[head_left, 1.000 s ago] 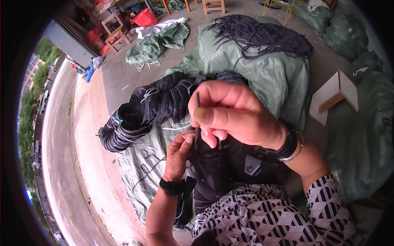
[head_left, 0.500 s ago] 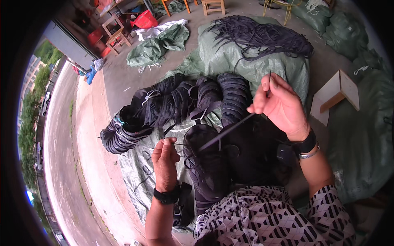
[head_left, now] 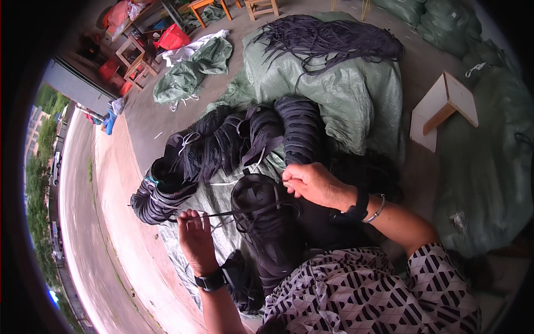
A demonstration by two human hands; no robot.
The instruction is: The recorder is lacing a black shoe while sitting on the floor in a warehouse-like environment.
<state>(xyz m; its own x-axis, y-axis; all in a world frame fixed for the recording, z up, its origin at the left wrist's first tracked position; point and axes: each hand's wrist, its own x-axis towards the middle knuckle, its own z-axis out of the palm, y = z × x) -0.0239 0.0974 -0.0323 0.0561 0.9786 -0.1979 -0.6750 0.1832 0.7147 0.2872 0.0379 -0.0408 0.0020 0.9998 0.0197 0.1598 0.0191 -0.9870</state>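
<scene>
A black shoe upper [head_left: 267, 239] rests over my lap, its opening facing away from me and laces crossing its front. From it a dark shoelace [head_left: 225, 213] stretches left to my left hand [head_left: 197, 242], whose fingers are closed on it. At the upper's right edge, near the opening, my right hand [head_left: 320, 186] is closed with fingertips pinched; what lies between them is hidden. Beyond the upper lie stacked rows of dark shoe uppers [head_left: 231, 142], some tied with white string. Farther off, a heap of loose dark laces [head_left: 334, 42] covers a green woven sack [head_left: 345, 92].
Right of me are a small wooden board stand [head_left: 445, 108] and bulging green sacks [head_left: 484, 183]. A pale sheet [head_left: 214, 195] lies under the uppers. At the back left stand a wooden chair [head_left: 133, 58] and a red bag [head_left: 171, 37]. A road runs along the left.
My right hand has come down and left, from holding the lace raised to the upper's edge. My left hand has moved left and slightly down, with the lace now stretched from it. The view has shifted.
</scene>
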